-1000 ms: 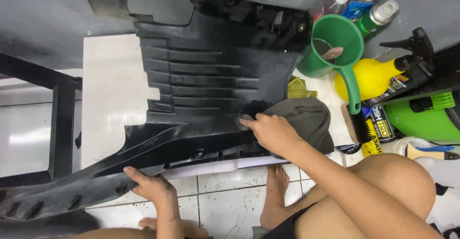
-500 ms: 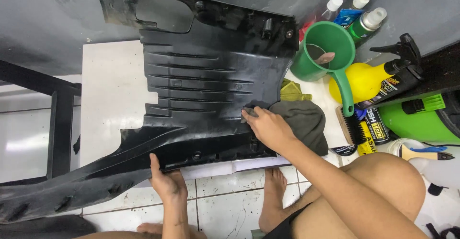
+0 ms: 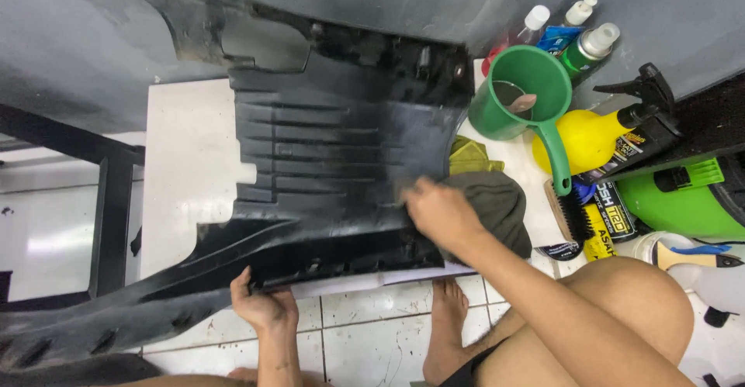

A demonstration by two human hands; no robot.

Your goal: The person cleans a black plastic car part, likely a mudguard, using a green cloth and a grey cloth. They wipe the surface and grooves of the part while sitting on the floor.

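Observation:
A large black ribbed plastic panel (image 3: pixel 326 162) lies over a white board (image 3: pixel 186 170) on the tiled floor. My left hand (image 3: pixel 262 303) grips the panel's near edge, thumb on top. My right hand (image 3: pixel 438 212) presses a dark grey-green cloth (image 3: pixel 497 205) against the panel's right side; the hand is blurred with motion. The cloth bunches out to the right of the hand, and a yellow-green rag (image 3: pixel 469 157) lies just beyond it.
A green plastic dipper (image 3: pixel 521 96) stands at the right, with a yellow spray bottle (image 3: pixel 594 135), small bottles (image 3: pixel 590 42), a brush (image 3: pixel 570 212) and a green container (image 3: pixel 687 193). A black metal frame (image 3: pixel 109 201) is at the left. My bare knee (image 3: pixel 636 309) and foot (image 3: pixel 446 317) are below.
My left hand slid right along the panel's near edge and took hold of it. My right hand with the cloth moved slightly along the panel's right side. The view came closer.

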